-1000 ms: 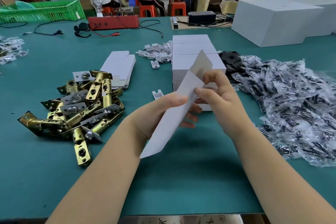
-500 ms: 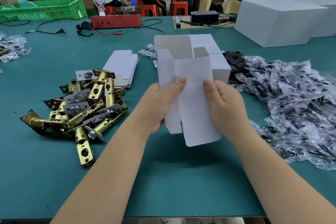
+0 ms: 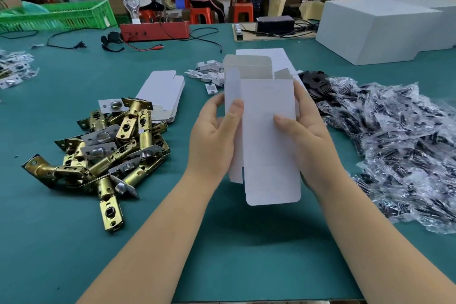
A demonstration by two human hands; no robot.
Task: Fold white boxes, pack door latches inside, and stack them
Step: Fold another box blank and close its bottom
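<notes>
White box (image 3: 267, 136), brass-gold latches (image 3: 108, 150), teal table (image 3: 74, 242), green crate (image 3: 61, 16), orange stools (image 3: 243, 11).

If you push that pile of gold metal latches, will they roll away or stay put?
The door latches would probably stay put mostly: they lie tangled across each other, and flat plates on their ends should stop rolling. They look like solid metal, so likely heavy for their size. A push would likely slide them on the green table, clattering.

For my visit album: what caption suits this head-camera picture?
Left hand and right hand hold a half-opened white box above the green table, brass door latches piled alongside.
</notes>
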